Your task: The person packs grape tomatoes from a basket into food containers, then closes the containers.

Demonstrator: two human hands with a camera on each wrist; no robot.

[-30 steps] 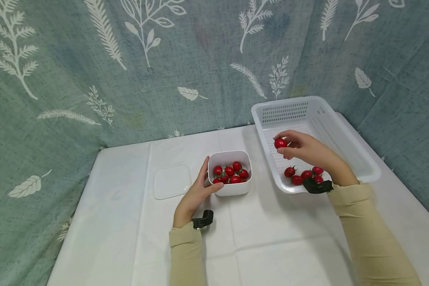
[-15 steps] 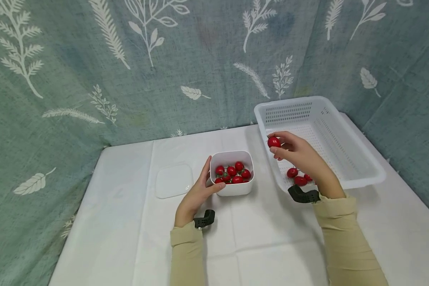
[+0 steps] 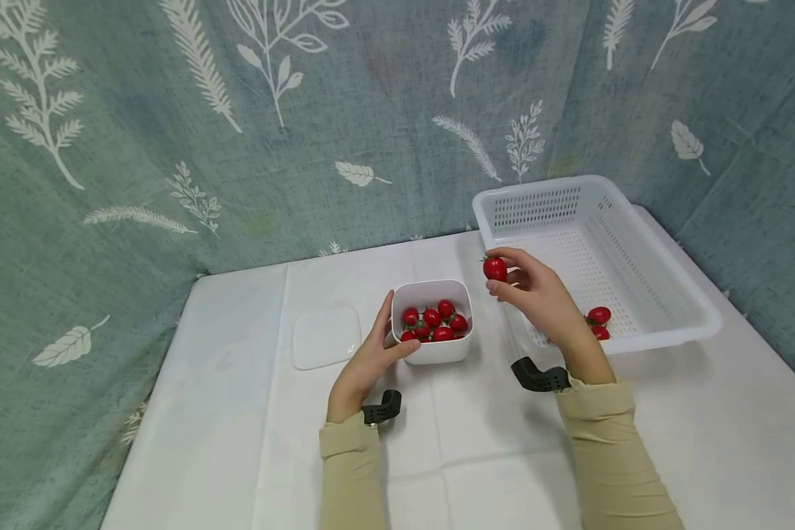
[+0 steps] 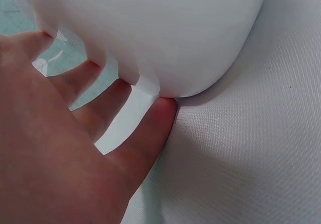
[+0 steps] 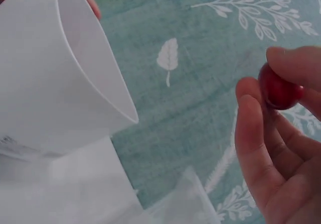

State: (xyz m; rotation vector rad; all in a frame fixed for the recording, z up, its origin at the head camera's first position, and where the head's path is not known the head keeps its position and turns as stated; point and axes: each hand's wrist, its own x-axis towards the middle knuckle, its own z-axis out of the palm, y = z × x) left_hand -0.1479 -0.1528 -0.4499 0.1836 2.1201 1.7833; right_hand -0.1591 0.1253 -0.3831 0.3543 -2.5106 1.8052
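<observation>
My right hand [image 3: 530, 291] pinches a red cherry tomato [image 3: 495, 269] between thumb and fingers, above the left rim of the white basket [image 3: 662, 340]. In the right wrist view the tomato [image 5: 280, 87] sits at the fingertips, apart from the white container. My left hand [image 3: 364, 364] holds the small square white container [image 3: 437, 353] at its left side, thumb across the front and fingers along the side. The left wrist view shows fingertips [image 4: 168, 108] against the container's wall [image 4: 160, 33]. Several cherry tomatoes [image 3: 442, 334] lie inside the container.
A few cherry tomatoes [image 3: 599, 316] lie in the basket's near end, partly hidden by the right arm. A clear flat lid [image 3: 326, 337] lies on the white-covered table [image 3: 218, 412], left of the container. A green leaf-patterned cloth [image 3: 371, 132] hangs behind the table.
My right hand has moved left with the tomato, from over the basket's inside to its left rim. The left hand still holds the container in the same spot.
</observation>
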